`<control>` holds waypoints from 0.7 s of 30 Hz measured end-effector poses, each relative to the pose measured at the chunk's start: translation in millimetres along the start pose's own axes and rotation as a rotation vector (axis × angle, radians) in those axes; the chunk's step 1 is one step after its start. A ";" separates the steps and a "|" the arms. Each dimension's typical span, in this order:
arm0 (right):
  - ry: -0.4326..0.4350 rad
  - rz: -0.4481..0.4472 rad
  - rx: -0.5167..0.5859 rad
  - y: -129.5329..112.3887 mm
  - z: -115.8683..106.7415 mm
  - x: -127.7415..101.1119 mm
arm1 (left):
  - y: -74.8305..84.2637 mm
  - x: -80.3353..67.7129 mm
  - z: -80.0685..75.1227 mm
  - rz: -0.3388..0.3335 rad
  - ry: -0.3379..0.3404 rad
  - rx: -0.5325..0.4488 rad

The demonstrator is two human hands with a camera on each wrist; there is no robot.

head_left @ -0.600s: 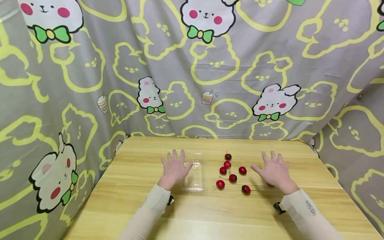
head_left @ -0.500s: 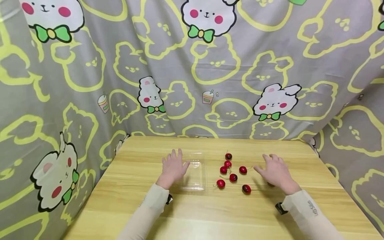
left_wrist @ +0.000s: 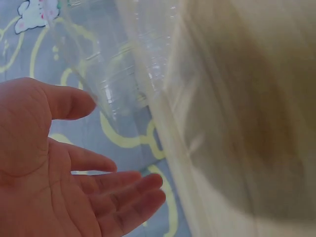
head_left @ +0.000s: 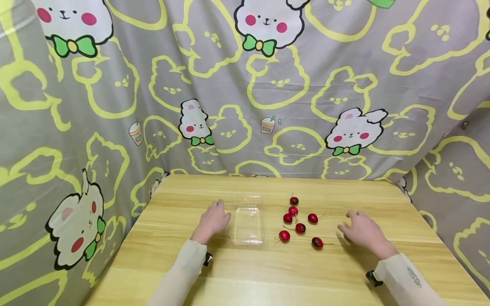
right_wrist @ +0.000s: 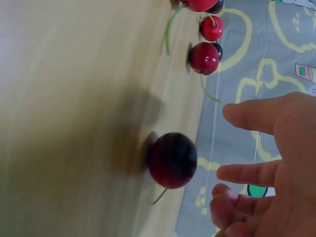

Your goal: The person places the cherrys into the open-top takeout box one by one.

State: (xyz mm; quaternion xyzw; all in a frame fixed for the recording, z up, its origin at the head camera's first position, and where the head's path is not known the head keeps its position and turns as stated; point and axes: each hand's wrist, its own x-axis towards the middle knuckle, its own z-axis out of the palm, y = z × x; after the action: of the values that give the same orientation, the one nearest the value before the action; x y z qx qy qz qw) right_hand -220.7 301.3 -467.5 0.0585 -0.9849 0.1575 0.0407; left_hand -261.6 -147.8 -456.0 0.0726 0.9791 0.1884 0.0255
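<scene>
My left hand (head_left: 212, 220) hovers at the left side of a clear plastic box (head_left: 246, 243) on the table. Its fingers are relaxed and hold nothing; the left wrist view shows the open palm, with the box (left_wrist: 113, 64) beyond the thumb. To the right of the box lie several red cherries (head_left: 300, 228) with thin stems. My right hand (head_left: 363, 233) is further right, fingers loosely bent. In the right wrist view a dark red cherry (right_wrist: 173, 160) lies just off its fingertips (right_wrist: 227, 173); from the head it is mostly hidden under that hand.
The wooden table (head_left: 245, 276) ends at the back and sides against a grey curtain (head_left: 229, 85) printed with yellow outlines and white cartoon animals. A black band (head_left: 374, 278) sits at the right wrist.
Both hands have lowered and drawn apart: the left moved off the box toward the left, the right down and to the right. Their spread fingers have bent. The cherries stay in place.
</scene>
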 end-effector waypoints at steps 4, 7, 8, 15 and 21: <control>-0.017 0.015 -0.006 5.0 3.4 -5.3 | -5.1 -3.8 4.4 -0.008 -0.016 -0.043; -0.031 0.014 -0.011 8.8 4.2 -8.2 | -6.7 -6.7 7.6 -0.012 -0.027 -0.084; -0.036 0.013 -0.010 10.1 4.4 -9.0 | -6.8 -7.4 8.6 -0.014 -0.033 -0.099; -0.032 -0.004 0.038 19.1 10.7 -10.9 | -5.2 -12.1 11.6 0.031 -0.034 -0.155; -0.030 -0.051 0.068 27.1 18.2 -10.6 | -5.3 -13.8 13.0 0.024 -0.073 -0.233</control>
State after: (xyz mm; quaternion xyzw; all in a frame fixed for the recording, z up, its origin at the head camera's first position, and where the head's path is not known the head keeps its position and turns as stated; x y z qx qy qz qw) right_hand -214.8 322.2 -494.1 0.0873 -0.9777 0.1889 0.0281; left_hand -247.7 -150.1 -469.8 0.0878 0.9481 0.2982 0.0672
